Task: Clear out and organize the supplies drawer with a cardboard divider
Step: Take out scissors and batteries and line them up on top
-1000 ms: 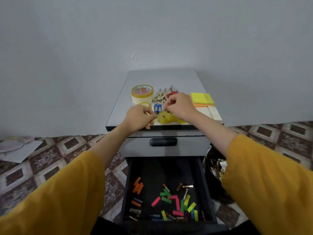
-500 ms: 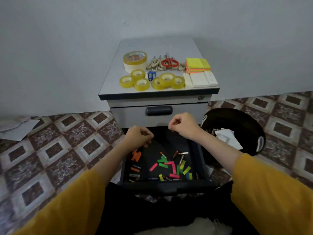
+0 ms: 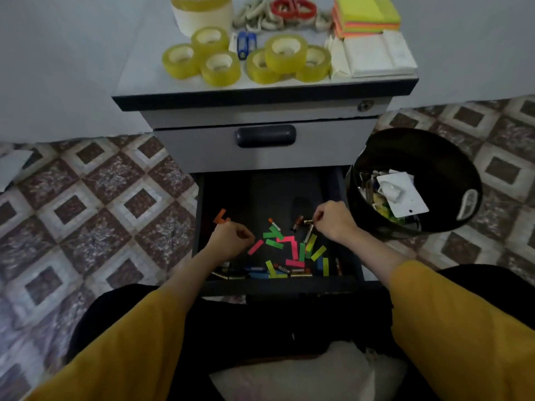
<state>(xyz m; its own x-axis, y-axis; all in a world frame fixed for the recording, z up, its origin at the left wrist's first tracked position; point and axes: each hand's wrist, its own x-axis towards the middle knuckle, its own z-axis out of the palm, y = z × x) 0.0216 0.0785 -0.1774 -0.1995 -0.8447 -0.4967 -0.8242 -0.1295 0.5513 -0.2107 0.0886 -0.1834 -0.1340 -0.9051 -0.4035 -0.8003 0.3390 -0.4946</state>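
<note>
Drawer [image 3: 260,192] rear floor open | left hand [image 3: 231,241] curled, empty, beside pink slip [image 3: 255,246] | right hand [image 3: 333,219] curled at battery [image 3: 307,222]; I can't tell grip.

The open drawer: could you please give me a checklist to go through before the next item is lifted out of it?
1. Drawer pulled out far enough to reach in: ok.
2. Contents visible, coloured paper strips and batteries lying mixed: ok.
3. Left hand free to pick: fingers curled, cannot tell.
4. Right hand gripping one of the batteries: fingertips are at it, cannot tell.
5. Bin open and right beside the drawer: ok.
6. Cardboard divider ready: none in view, not ok.
</note>
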